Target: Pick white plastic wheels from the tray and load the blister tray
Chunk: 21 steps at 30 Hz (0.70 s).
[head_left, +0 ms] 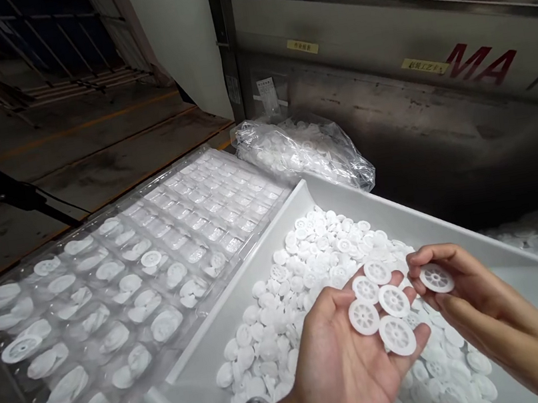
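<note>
Left hand [344, 365] open, palm up, five spoked discs [394, 301] lying loose on palm, above white tray [428, 218] heaped with more discs [309, 269]. Right hand [487, 310] clamped on sixth disc [435, 278], thumb and fingers pinching its rim. Clear blister tray [227, 194] just beside, near pockets holding discs; bagged discs [302, 149] behind. Risk: tilted palm could slide discs into heap; slack pinch could drop disc; light discs easily scatter.

Factory floor [87, 134]: steel machine [444, 155], plastic-part trays [365, 204]
</note>
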Motion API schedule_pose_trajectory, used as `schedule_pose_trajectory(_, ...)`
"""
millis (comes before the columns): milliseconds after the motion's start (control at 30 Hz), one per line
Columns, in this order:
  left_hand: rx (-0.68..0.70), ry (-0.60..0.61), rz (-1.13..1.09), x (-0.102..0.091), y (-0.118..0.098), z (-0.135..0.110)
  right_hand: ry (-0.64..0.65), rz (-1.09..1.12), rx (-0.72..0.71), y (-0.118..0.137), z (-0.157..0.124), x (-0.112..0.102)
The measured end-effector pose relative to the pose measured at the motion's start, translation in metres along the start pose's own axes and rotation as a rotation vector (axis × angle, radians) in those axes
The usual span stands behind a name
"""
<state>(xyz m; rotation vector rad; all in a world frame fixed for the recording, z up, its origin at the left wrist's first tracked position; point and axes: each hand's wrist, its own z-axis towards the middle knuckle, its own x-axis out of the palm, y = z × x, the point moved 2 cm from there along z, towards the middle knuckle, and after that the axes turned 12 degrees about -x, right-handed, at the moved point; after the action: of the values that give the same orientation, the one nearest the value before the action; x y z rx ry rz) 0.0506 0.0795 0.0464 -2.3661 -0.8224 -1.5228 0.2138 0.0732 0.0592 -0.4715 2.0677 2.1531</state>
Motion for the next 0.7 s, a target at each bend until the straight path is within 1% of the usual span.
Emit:
schedule_pose_trajectory(67, 0.002, 0.005, -0.002, 0.000, 0.001, 0.000, 0.044, -0.067, -0.057, -0.003, 0.000, -0.004)
schedule_pose_trajectory(167, 0.009, -0.004, 0.006, 0.000, 0.001, -0.001, 0.116, -0.119, -0.072, -0.007, 0.000, -0.006)
schedule_pose_trajectory(233, 0.008, -0.007, 0.013, 0.001, 0.001, -0.001, 0.120, -0.140, -0.063, -0.006, -0.001, -0.003)
schedule_pose_trajectory(333, 0.011, 0.006, 0.012, 0.002, 0.000, 0.000, 0.080, -0.197, -0.061, -0.002, -0.002, 0.003)
schedule_pose_trajectory(400, 0.014, 0.002, 0.007, 0.002, 0.000, -0.001, 0.078, -0.248, -0.111, 0.000, -0.002, 0.005)
schedule_pose_trajectory(500, 0.017, -0.016, 0.000, 0.002, 0.000, -0.002, 0.117, -0.306, -0.178, 0.001, -0.001, 0.006)
schedule_pose_trajectory(700, 0.065, 0.017, 0.015, 0.004, 0.000, -0.004, 0.166, -0.315, -0.112, 0.003, 0.000, 0.008)
